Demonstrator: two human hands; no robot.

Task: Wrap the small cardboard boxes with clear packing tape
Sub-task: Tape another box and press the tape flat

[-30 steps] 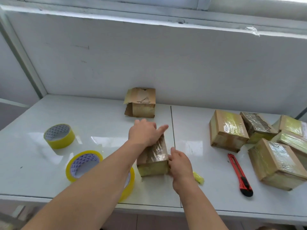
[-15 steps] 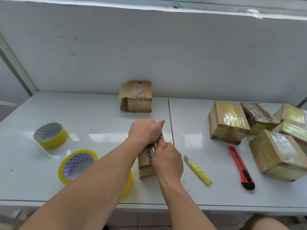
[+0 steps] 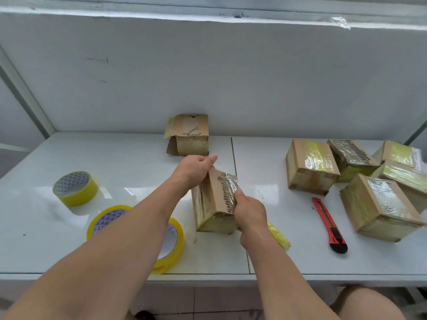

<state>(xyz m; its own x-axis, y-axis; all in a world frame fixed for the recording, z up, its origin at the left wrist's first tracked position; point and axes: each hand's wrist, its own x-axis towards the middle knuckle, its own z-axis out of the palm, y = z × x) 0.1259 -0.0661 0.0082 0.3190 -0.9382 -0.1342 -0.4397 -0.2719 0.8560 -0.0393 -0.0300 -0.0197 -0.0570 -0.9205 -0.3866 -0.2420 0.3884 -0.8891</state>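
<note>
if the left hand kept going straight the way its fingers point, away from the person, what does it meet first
Probably the open cardboard box standing by the back wall. The left hand grips the far top of the taped box, its fingers aimed up and slightly right. Depth is unclear from one view; it might pass just right of that box and reach the wall.

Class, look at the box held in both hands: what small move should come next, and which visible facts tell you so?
Probably set the box down beside the wrapped boxes: shiny tape already covers its faces, while the left hand and right hand grip it tilted above the table.
</note>
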